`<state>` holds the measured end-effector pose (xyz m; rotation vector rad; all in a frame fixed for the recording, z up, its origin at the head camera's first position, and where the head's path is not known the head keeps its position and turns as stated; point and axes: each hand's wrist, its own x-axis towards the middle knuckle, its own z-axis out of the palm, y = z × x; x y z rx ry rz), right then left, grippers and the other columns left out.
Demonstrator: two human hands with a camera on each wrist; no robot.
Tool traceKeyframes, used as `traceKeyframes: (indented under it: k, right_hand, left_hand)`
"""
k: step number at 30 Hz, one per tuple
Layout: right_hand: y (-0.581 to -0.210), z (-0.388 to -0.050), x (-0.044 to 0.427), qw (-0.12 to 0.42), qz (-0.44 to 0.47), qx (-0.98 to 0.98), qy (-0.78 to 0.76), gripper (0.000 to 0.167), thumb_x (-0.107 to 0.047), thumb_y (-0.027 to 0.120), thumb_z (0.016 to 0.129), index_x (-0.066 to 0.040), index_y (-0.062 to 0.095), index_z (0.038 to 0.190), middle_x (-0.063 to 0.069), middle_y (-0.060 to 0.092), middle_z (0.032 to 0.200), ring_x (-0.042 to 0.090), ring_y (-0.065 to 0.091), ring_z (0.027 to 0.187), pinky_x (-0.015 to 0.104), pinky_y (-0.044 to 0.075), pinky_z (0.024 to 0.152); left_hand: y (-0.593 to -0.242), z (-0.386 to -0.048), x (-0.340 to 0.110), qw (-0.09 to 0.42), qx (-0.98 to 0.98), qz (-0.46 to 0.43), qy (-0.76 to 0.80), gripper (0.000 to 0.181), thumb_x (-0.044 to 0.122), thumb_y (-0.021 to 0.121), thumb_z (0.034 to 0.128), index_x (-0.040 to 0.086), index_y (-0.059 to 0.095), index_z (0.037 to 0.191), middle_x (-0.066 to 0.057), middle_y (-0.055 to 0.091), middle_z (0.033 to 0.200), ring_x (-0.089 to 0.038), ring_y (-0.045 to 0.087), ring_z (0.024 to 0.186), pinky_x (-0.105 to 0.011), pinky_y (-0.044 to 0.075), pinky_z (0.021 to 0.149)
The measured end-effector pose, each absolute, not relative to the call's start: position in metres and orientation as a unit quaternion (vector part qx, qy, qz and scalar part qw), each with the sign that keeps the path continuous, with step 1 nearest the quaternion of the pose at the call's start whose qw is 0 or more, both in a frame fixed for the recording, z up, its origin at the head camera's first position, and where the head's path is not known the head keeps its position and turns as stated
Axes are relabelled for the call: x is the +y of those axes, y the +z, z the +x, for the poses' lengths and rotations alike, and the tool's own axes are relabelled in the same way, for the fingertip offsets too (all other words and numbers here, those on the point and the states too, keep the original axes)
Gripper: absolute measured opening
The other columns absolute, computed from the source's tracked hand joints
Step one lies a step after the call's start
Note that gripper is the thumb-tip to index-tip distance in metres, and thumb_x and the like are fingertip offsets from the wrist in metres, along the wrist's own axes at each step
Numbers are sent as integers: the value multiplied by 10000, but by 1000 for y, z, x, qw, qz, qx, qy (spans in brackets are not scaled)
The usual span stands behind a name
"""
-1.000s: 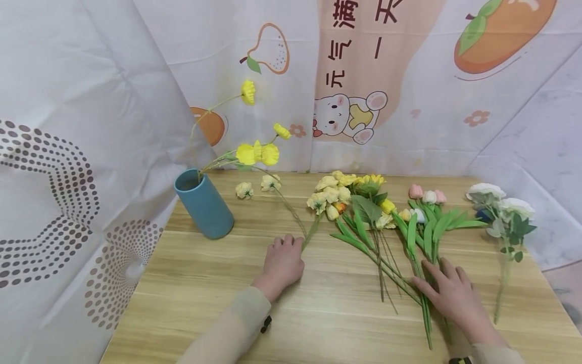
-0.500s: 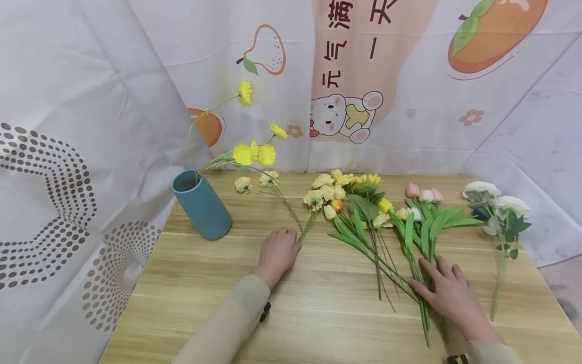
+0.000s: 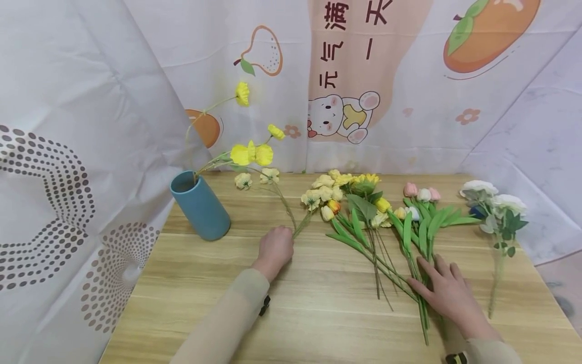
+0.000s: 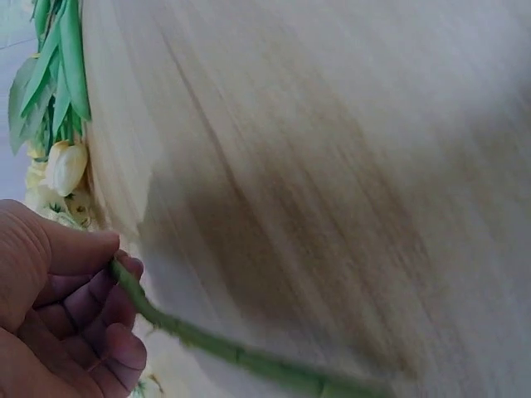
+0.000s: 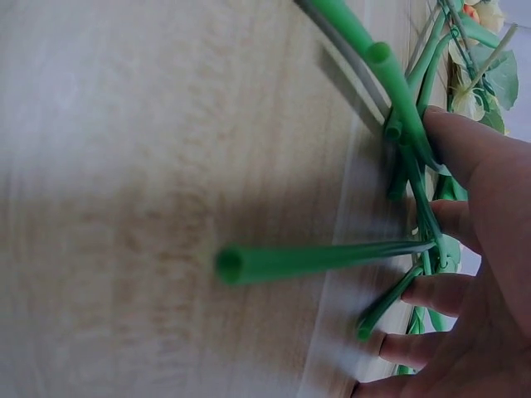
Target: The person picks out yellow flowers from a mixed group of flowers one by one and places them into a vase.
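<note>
In the head view my left hand [image 3: 276, 250] is at the centre-left of the table, over the lower stems of the pale yellow flowers [image 3: 313, 197]. The left wrist view shows its thumb and forefinger pinching a green flower stem [image 4: 241, 356], whose end extends past the hand. My right hand [image 3: 447, 293] lies with fingers spread on the stems of the tulips [image 3: 425, 202]. Seen from the right wrist, several green tulip stems [image 5: 315, 259] cross beside the thumb and under the fingers. The left fingertips are hidden in the head view.
A blue vase [image 3: 200, 205] with yellow poppies [image 3: 251, 153] stands at the left. A sunflower [image 3: 364, 184] lies among mixed stems mid-table. White roses [image 3: 508, 203] lie at the far right. A printed cloth [image 3: 291, 101] hangs behind the table.
My left fingers, visible earlier, have drawn in around the stem, and the hand has moved slightly away from me. The pale flowers have shifted a little. My right hand stays in place.
</note>
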<state>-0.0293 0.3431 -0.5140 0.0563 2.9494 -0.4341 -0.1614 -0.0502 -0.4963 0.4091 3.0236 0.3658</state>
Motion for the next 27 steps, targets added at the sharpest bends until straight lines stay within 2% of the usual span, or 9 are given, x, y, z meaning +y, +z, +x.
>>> traceKeyframes:
  k: [5,9,12,19,23,27]
  right_hand:
    - [-515,-29,344,80,19,985,-149,818,-608,529,1001,8,397,1523,464,248,1501,773,199,1286,878,223,943]
    - [-516,-29,344,81,18,985,-151,816,-606,528,1002,3,393,1528,464,247,1502,773,197,1286,880,225,936]
    - [-517,-29,345,80,16,985,-152,816,-606,526,1003,3,392,1530,462,245,1504,772,198,1286,880,227,933]
    - [-518,-28,346,78,14,985,-154,813,-601,525,1007,4,388,1533,455,236,1512,765,196,1290,877,224,934]
    - [-519,-29,345,77,14,985,-151,815,-606,522,1005,-3,386,1536,449,233,1519,763,193,1295,879,218,935]
    - [-519,-29,345,79,13,985,-152,816,-605,518,1008,-3,379,1541,449,225,1523,764,189,1296,883,218,927]
  left_hand:
    - [-487,-158,-56,-11,983,144,114,103,-49,713,837,28,728,904,-54,622,818,-206,626,699,-318,537,541]
    - [-477,-155,-63,-61,981,153,99,133,-52,721,834,22,733,943,-45,631,856,-190,630,713,-278,527,514]
    - [-470,-152,-67,-106,976,168,93,117,-37,723,858,22,744,957,-47,634,858,-183,628,710,-273,512,488]
    - [-451,-145,-68,-220,943,239,76,160,-61,708,837,16,746,972,-48,630,824,-174,586,659,-276,477,430]
    - [-435,-139,-68,-245,927,276,67,161,-54,692,879,10,743,1017,-48,633,846,-156,561,658,-238,431,415]
    - [-417,-135,-73,-263,910,319,37,163,-44,664,903,20,733,1036,-64,645,881,-174,595,708,-249,418,411]
